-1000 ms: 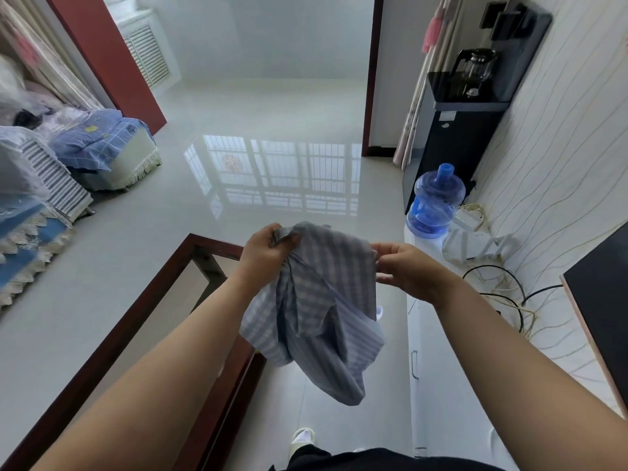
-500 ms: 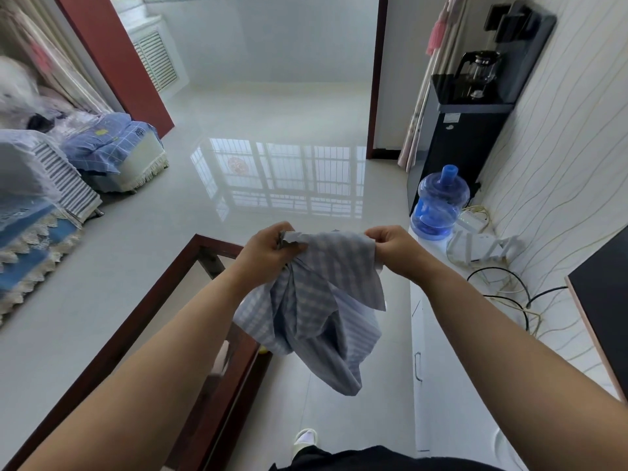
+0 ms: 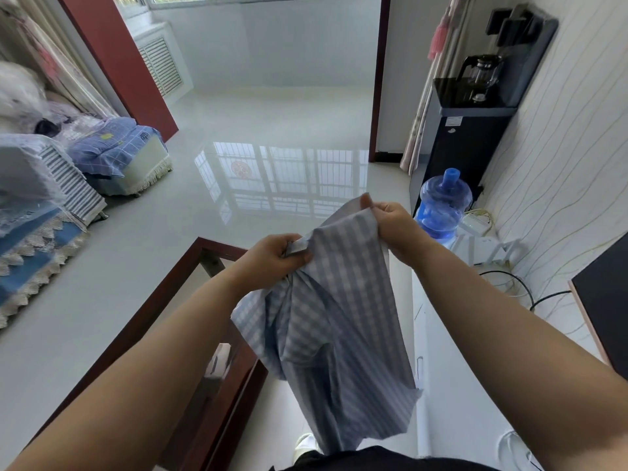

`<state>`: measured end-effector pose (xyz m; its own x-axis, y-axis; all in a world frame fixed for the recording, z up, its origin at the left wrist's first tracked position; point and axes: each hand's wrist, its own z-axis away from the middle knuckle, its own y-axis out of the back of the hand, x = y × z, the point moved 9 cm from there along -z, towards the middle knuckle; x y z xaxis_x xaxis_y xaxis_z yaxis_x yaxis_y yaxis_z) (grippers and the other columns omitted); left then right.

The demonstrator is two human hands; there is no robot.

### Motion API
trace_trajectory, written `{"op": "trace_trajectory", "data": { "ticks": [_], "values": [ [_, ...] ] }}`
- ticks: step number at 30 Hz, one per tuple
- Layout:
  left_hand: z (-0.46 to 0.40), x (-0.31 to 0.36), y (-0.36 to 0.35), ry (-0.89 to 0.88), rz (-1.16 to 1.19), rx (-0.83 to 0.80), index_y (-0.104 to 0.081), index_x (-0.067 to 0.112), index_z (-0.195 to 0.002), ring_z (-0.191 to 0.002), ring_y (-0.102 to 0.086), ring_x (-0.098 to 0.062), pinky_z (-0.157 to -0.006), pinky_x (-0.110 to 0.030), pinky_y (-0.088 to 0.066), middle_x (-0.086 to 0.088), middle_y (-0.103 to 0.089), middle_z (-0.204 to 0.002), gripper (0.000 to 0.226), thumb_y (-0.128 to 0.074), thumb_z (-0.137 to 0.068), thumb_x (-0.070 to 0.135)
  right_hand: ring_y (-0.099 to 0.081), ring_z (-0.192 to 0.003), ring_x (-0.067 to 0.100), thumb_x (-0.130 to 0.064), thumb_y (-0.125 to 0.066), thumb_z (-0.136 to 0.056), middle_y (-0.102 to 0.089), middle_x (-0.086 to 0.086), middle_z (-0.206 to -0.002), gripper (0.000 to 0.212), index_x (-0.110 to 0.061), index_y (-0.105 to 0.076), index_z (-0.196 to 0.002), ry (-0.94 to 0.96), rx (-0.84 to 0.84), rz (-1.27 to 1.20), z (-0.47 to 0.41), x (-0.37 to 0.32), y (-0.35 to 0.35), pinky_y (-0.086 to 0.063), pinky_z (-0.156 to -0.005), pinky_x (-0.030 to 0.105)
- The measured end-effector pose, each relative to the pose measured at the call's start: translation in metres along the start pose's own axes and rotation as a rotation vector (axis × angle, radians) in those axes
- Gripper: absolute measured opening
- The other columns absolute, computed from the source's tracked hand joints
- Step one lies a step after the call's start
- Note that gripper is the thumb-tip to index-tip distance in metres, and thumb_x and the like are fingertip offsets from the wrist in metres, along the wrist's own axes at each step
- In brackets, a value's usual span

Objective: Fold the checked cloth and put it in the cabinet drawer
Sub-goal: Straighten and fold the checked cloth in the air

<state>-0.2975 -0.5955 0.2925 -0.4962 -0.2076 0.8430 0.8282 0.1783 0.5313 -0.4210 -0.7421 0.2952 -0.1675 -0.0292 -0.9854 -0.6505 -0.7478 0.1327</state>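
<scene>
Between the two hands, in the air in front of the person, hangs the cloth (image 3: pixel 326 321). The left hand (image 3: pixel 272 258) pinches one top corner with curled fingers, and the right hand (image 3: pixel 394 226) pinches the other top edge a little higher, between thumb and fingers. The cloth is thin and soft, with many loose folds, and its lower end falls near the person's foot. I judge it is very light and will not keep any shape alone, so it is better to hold it at the corners and pull the top edge straight before folding. It should not slip much, but one corner can drop easily.

Below the left arm stands a table (image 3: pixel 163 300) with dark red frame, close to the hanging cloth. On the right side runs a low white cabinet (image 3: pixel 452 351) along the wall, with small handles; no drawer looks open. Further there are a water bottle (image 3: pixel 441 212), some cables (image 3: pixel 503 283) and a black dispenser (image 3: pixel 465 144). The table edge could catch the cloth.
</scene>
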Motion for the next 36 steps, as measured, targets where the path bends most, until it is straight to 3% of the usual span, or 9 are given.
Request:
{"op": "trace_trajectory", "data": {
  "ticks": [4, 8, 13, 16, 22, 25, 28, 31, 36],
  "values": [
    [-0.002, -0.001, 0.004, 0.035, 0.161, 0.029, -0.062, -0.003, -0.094, -0.081, -0.059, -0.024, -0.079, -0.044, -0.049, -0.018, -0.061, -0.085, 0.024, -0.059, -0.094, 0.021, -0.069, -0.079, 0.012, -0.072, -0.008, -0.085, -0.072, 0.001, -0.085, 0.083, -0.019, -0.071, -0.096, -0.176, -0.389, -0.289, 0.012, 0.017, -0.022, -0.053, -0.070, 0.021],
    [-0.003, 0.001, 0.016, 0.067, 0.295, 0.088, -0.068, 0.008, -0.103, -0.093, -0.067, -0.023, -0.086, -0.033, -0.053, -0.015, -0.071, -0.097, 0.016, -0.057, -0.096, 0.015, -0.066, -0.103, 0.018, -0.064, -0.075, -0.059, -0.068, 0.003, -0.113, 0.082, -0.014, -0.055, -0.121, -0.206, -0.628, -0.212, 0.024, 0.042, -0.031, -0.054, -0.083, 0.028],
    [-0.011, -0.003, 0.026, 0.127, 0.499, 0.216, -0.067, 0.012, -0.101, -0.090, -0.069, -0.024, -0.080, -0.035, -0.057, -0.008, -0.072, -0.094, 0.016, -0.052, -0.097, 0.010, -0.063, -0.109, 0.017, -0.008, -0.078, -0.075, -0.063, 0.001, -0.120, 0.059, -0.023, -0.050, -0.124, -0.112, -0.423, -0.106, 0.012, 0.048, -0.037, -0.052, -0.090, 0.028],
    [-0.015, -0.001, 0.040, 0.121, 0.586, 0.288, -0.066, 0.009, -0.093, -0.079, -0.070, -0.024, -0.068, -0.034, -0.057, -0.006, -0.073, -0.083, 0.018, -0.049, -0.098, 0.009, -0.063, -0.094, 0.009, -0.014, -0.078, -0.076, -0.067, -0.004, -0.103, 0.031, -0.021, -0.067, -0.104, -0.173, -0.362, 0.238, 0.010, 0.088, -0.040, -0.048, -0.080, 0.020],
    [-0.018, 0.008, 0.092, 0.042, 0.664, 0.453, -0.067, 0.017, -0.079, -0.068, -0.069, -0.018, -0.064, -0.030, -0.056, -0.003, -0.071, -0.074, 0.025, -0.050, -0.097, 0.009, -0.063, -0.093, 0.025, -0.028, -0.058, -0.093, -0.066, 0.005, -0.095, 0.019, -0.012, -0.059, -0.102, -0.146, -0.124, 0.430, 0.004, 0.126, -0.017, -0.049, -0.088, 0.039],
    [-0.012, -0.005, 0.129, 0.025, 0.460, 0.586, -0.066, 0.029, -0.066, -0.066, -0.062, -0.011, -0.069, -0.032, -0.049, 0.006, -0.065, -0.070, 0.029, -0.057, -0.092, 0.018, -0.059, -0.071, 0.031, -0.032, -0.047, -0.097, -0.062, 0.006, -0.075, 0.017, -0.016, -0.047, -0.090, -0.017, 0.124, 0.579, -0.004, 0.088, 0.006, -0.045, -0.067, 0.037],
    [-0.006, -0.012, 0.142, 0.002, 0.181, 0.638, -0.064, 0.036, -0.096, -0.082, -0.059, -0.014, -0.080, -0.031, -0.049, 0.003, -0.063, -0.088, 0.024, -0.053, -0.093, 0.016, -0.056, -0.069, 0.033, -0.028, -0.046, -0.097, -0.059, 0.010, -0.073, 0.016, -0.012, -0.047, -0.094, 0.105, 0.281, 0.671, -0.007, 0.044, 0.018, -0.036, -0.061, 0.033],
    [-0.010, 0.006, 0.115, -0.047, -0.102, 0.492, -0.037, 0.052, -0.135, -0.070, -0.051, -0.014, -0.069, -0.014, -0.043, -0.003, -0.056, -0.084, 0.062, -0.052, -0.093, 0.010, -0.060, -0.078, 0.036, -0.027, -0.049, -0.095, -0.066, 0.016, -0.083, 0.017, -0.012, -0.052, -0.101, 0.183, 0.239, 0.689, -0.014, 0.015, 0.002, -0.038, -0.063, 0.034],
    [-0.016, 0.038, 0.027, -0.025, -0.434, 0.015, 0.005, 0.048, -0.148, -0.059, -0.047, -0.009, -0.054, -0.013, -0.041, -0.003, -0.052, -0.070, 0.087, -0.053, -0.094, 0.011, -0.062, -0.097, 0.038, -0.025, -0.045, -0.096, -0.068, 0.016, -0.108, 0.028, -0.015, -0.054, -0.121, 0.292, 0.061, 0.828, -0.022, -0.024, -0.055, -0.042, -0.071, 0.036]
  ]
}}
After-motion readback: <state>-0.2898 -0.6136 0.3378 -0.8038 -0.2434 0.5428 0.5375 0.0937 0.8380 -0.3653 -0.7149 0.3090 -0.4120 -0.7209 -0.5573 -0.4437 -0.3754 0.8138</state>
